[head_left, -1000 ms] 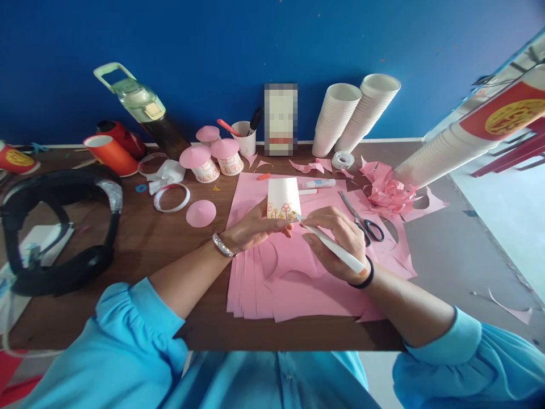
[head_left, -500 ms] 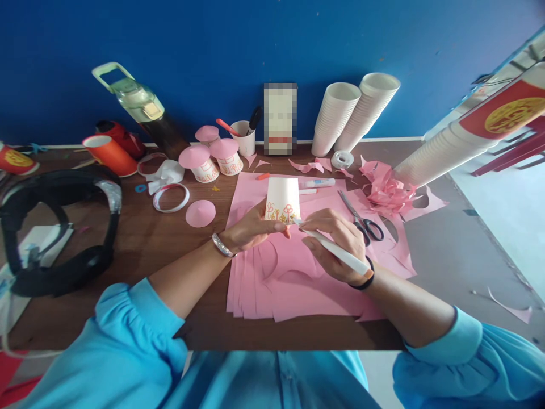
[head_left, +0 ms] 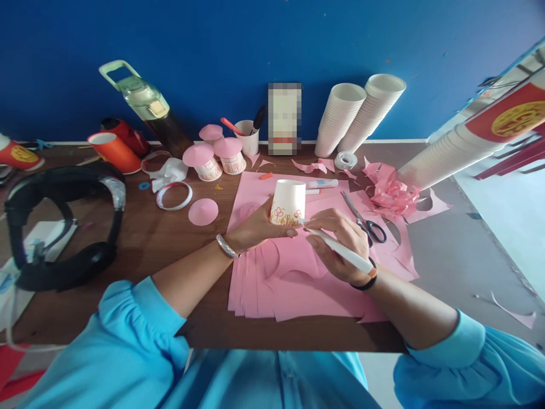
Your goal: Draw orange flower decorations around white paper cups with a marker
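My left hand is wrapped round an upside-down white paper cup with red and yellow flowers drawn near its rim. In my right hand is a white marker with an orange end, its tip at the lower right edge of the cup. Pink paper sheets lie beneath both hands. Scissors rest just beyond my right hand. An orange cap and a glue stick lie on the sheets behind the cup.
Decorated cups with pink cone tops stand at the back left, near a pink cone and a tape roll. Stacked white cups, a phone and a bottle line the wall. A black headset is at left; crumpled paper at right.
The cup has turned slightly in my left hand, so the flowers show at a different angle. The whole view has shifted a little, and the marker tip stays at the cup.
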### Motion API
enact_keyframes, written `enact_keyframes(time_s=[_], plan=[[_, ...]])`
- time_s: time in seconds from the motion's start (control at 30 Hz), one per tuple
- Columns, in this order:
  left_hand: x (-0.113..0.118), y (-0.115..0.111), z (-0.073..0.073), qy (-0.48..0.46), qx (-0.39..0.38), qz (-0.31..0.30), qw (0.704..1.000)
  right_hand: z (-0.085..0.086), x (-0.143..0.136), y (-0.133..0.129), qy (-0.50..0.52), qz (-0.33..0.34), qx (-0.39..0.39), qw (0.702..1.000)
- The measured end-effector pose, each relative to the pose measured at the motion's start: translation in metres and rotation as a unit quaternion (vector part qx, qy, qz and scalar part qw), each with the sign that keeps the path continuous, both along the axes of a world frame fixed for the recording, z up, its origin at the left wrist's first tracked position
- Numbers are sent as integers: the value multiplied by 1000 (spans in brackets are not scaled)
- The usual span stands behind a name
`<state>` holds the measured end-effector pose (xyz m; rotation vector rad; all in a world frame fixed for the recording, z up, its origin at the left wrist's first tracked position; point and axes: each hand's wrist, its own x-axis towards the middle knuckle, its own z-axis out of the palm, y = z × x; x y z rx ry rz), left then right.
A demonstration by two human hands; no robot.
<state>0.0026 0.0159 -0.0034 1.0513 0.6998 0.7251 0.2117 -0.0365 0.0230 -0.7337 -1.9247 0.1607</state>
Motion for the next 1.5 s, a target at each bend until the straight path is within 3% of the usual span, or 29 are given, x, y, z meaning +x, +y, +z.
enact_keyframes(time_s=[0.3,0.67,1.5], plan=[[1,-1,2,9,7,8,1000,3,1,-1,-7,-6,-14,1000],[-1,5,2,-69,-10,-26,997,2,0,1,3,-20,-22,1000],[-1,5,0,-71,-24,-38,996,2,0,2,-20,-9,-21,1000]])
